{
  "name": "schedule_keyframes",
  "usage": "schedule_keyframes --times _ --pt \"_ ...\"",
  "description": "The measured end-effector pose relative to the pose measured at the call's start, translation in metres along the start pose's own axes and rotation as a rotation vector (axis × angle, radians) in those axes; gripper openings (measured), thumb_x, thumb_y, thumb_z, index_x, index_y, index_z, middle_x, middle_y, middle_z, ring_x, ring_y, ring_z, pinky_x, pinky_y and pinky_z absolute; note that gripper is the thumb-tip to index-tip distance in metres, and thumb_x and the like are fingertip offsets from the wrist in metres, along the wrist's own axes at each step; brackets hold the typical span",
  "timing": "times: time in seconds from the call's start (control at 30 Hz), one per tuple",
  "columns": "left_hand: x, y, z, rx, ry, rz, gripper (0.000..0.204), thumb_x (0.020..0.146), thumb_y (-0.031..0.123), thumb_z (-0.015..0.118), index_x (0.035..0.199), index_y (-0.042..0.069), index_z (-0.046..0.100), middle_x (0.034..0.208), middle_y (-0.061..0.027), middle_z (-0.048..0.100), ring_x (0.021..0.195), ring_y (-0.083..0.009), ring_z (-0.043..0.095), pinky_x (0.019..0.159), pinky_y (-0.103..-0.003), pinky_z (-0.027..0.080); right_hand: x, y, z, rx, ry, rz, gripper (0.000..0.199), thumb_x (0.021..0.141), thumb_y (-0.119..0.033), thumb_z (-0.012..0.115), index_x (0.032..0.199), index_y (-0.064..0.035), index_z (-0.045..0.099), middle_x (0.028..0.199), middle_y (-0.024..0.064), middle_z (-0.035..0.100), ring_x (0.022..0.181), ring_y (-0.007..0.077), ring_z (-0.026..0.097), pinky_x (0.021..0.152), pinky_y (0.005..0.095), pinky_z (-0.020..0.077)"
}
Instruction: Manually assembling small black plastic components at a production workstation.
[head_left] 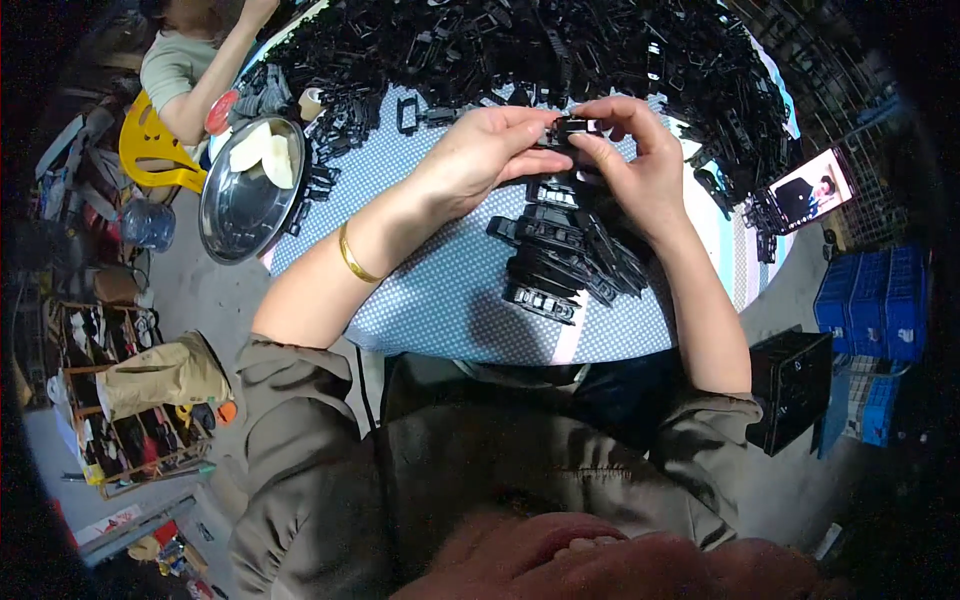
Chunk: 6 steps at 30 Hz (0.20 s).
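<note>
Above the table's middle, my left hand [488, 155] and my right hand [640, 165] meet at a small black plastic part [578, 126]. The left thumb and fingers are closed on its left side. From the right, my right thumb and bent fingers pinch it. My fingers cover much of the part, so its exact shape is hidden. Just below my hands, a stack of similar black plastic parts [550, 250] lies in rows on the patterned tablecloth [430, 290]. A gold bangle [354, 255] circles my left wrist.
A large heap of black parts [560, 50] covers the table's far side. At left stands a metal tray [225, 215] with pale slices, near another person's arm [205, 100] and a yellow chair [150, 150]. A lit phone [815, 190] leans at right; blue crates [870, 305] stand beyond.
</note>
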<state>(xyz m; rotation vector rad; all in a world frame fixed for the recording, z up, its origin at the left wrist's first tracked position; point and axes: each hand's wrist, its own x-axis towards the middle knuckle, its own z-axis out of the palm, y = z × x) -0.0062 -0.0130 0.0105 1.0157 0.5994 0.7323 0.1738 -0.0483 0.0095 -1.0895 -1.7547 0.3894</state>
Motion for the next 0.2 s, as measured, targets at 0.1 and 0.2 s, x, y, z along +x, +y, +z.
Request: schedule_keyframes --times 0.1,0.2 --pt "-0.0002 -0.0027 -0.0044 -0.032 -0.009 0.01 0.032 0.093 0.011 0.039 0.116 -0.011 0.044 0.109 -0.0188 0.054 0.097 -0.0254 0.059 0.089 -0.03 0.049 -0.0005 0.0007 0.0023 0.017 -0.015 0.025 0.021 0.073 -0.005 0.067 0.093 -0.0004 0.059 0.092 0.006 0.062 0.079 0.0114 0.055 0.071 0.0234 0.0446" --pt "-0.0044 0.0027 -0.0022 -0.022 0.051 0.042 0.032 0.093 0.011 0.041 0.111 -0.015 0.044 0.105 -0.0201 0.054 0.094 -0.0248 0.06 0.085 -0.028 0.051 0.0008 0.0009 0.0002 0.047 -0.005 -0.009 0.023 0.073 -0.006 0.067 0.095 -0.0014 0.061 0.096 0.008 0.063 0.08 0.0131 0.056 0.076 0.0241 0.0448"
